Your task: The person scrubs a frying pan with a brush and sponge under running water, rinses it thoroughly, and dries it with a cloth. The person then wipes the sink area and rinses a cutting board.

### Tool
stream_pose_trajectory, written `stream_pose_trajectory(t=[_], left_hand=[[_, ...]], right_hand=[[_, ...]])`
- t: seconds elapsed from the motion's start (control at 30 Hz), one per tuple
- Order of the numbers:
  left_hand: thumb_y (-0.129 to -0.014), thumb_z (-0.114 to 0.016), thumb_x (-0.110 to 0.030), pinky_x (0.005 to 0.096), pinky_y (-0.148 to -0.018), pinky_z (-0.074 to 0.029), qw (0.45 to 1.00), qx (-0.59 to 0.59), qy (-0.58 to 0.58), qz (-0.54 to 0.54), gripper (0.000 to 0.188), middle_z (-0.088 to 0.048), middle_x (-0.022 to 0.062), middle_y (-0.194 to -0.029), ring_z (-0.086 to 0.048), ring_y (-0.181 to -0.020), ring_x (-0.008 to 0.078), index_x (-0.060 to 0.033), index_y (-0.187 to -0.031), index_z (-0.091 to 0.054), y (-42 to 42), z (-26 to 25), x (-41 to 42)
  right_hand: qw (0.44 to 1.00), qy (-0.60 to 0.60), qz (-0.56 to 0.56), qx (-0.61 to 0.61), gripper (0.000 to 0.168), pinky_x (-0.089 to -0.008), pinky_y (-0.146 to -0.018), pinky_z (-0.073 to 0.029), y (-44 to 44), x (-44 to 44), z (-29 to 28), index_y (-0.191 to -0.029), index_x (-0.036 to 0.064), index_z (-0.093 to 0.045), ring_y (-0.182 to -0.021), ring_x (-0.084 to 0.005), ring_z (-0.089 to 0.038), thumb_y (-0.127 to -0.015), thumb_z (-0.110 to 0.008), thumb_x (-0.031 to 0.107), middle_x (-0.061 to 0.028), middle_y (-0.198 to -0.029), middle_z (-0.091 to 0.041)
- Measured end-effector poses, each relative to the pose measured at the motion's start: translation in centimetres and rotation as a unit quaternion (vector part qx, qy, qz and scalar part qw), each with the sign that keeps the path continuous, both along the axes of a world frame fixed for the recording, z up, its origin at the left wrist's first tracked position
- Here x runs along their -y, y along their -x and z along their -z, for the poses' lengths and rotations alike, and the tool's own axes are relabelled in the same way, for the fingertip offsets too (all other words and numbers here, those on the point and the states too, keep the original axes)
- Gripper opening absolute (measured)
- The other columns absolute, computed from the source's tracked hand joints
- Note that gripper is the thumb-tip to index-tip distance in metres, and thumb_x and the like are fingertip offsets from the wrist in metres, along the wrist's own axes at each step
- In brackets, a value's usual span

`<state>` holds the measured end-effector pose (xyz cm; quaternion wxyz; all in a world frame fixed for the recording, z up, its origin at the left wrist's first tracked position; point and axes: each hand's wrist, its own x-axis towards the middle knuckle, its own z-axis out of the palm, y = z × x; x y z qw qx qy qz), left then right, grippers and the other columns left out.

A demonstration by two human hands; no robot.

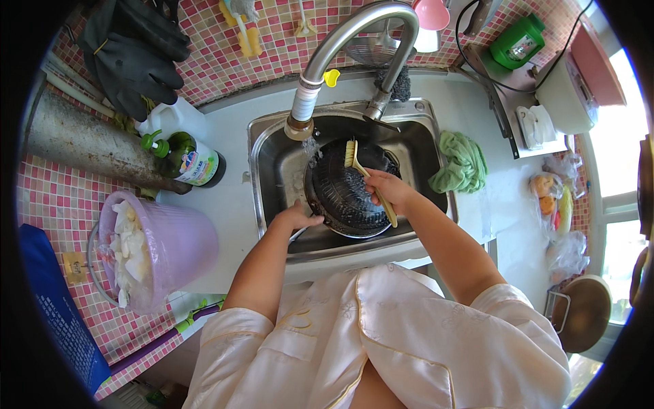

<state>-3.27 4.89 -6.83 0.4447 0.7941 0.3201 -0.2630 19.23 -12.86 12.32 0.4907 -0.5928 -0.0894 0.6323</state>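
A dark round pan [337, 197], wet and with whitish suds on its ridged surface, lies in the stainless steel sink [419, 237]. My right hand [387, 190] grips a scrubbing brush [387, 204] by its long yellowish handle. Its pale bristles point left, over the pan. At the pan's lower left rim is my left hand [296, 217], thumb laid on the edge; its other fingers are partly hidden. Water runs from the white-sleeved spout of the faucet [301, 122] onto the pan's upper left side.
A green cloth [460, 162] lies right of the sink. To the left stand a dish soap bottle [191, 161], a white jug [173, 120] and a lilac trash bin [179, 248] holding crumpled paper. The faucet's tall neck arches over the sink. Black rubber gloves [130, 56] hang upper left.
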Motion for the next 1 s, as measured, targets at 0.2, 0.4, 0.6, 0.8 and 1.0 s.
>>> stream_pose_trajectory(t=[0.2,0.4,0.6,0.8,1.0], left_hand=[[-0.066,-0.059,-0.059,0.0374,-0.073,-0.044,0.996,-0.077,-0.05,-0.012,0.061,-0.061,0.016,-0.088,-0.058,-0.086,0.0284,-0.002,-0.087,-0.06,0.5,-6.8,3.2],[-0.065,-0.057,-0.062,0.038,-0.069,-0.045,0.981,-0.063,-0.178,-0.042,0.06,-0.062,0.0142,-0.083,-0.059,-0.082,0.0296,-0.0053,-0.081,-0.063,1.0,-12.4,0.9],[-0.064,-0.058,-0.062,0.0375,-0.068,-0.045,0.964,-0.052,-0.257,-0.044,0.057,-0.063,0.0118,-0.08,-0.059,-0.08,0.0288,-0.0066,-0.077,-0.062,2.1,-13.5,-1.9],[-0.065,-0.06,-0.058,0.0393,-0.066,-0.044,0.949,-0.031,-0.313,-0.027,0.052,-0.062,0.0107,-0.076,-0.059,-0.077,0.0284,-0.0065,-0.073,-0.06,2.2,-13.6,-3.2],[-0.064,-0.063,-0.055,0.04,-0.066,-0.044,0.953,-0.034,-0.298,-0.041,0.05,-0.062,0.011,-0.079,-0.059,-0.079,0.0289,-0.0067,-0.077,-0.06,2.2,-13.1,-3.2]], right_hand=[[0.998,0.025,-0.012,0.058,0.027,-0.0226,-0.044,-0.033,-0.6,0.0,1.7,-0.109,0.012,-0.051,-0.049,-0.0083,-0.042,-0.084,-0.044,0.016,0.0025,-0.063,-0.042],[0.954,0.059,-0.041,0.291,0.034,-0.031,-0.054,-0.043,-0.3,0.9,2.9,-0.115,0.005,-0.048,-0.058,-0.02,-0.053,-0.084,-0.043,0.02,-0.0073,-0.07,-0.054],[0.848,0.09,-0.1,0.513,0.037,-0.0388,-0.072,-0.043,0.5,3.6,6.3,-0.116,0.007,-0.049,-0.082,-0.0355,-0.055,-0.084,-0.046,0.025,-0.0199,-0.088,-0.058],[0.845,0.08,-0.118,0.515,0.036,-0.0412,-0.072,-0.044,2.1,4.0,5.9,-0.116,0.01,-0.051,-0.081,-0.037,-0.056,-0.084,-0.045,0.024,-0.021,-0.088,-0.059],[0.836,0.084,-0.153,0.521,0.035,-0.0437,-0.072,-0.044,2.6,4.3,5.9,-0.116,0.012,-0.052,-0.08,-0.0369,-0.056,-0.083,-0.045,0.023,-0.0206,-0.086,-0.059]])
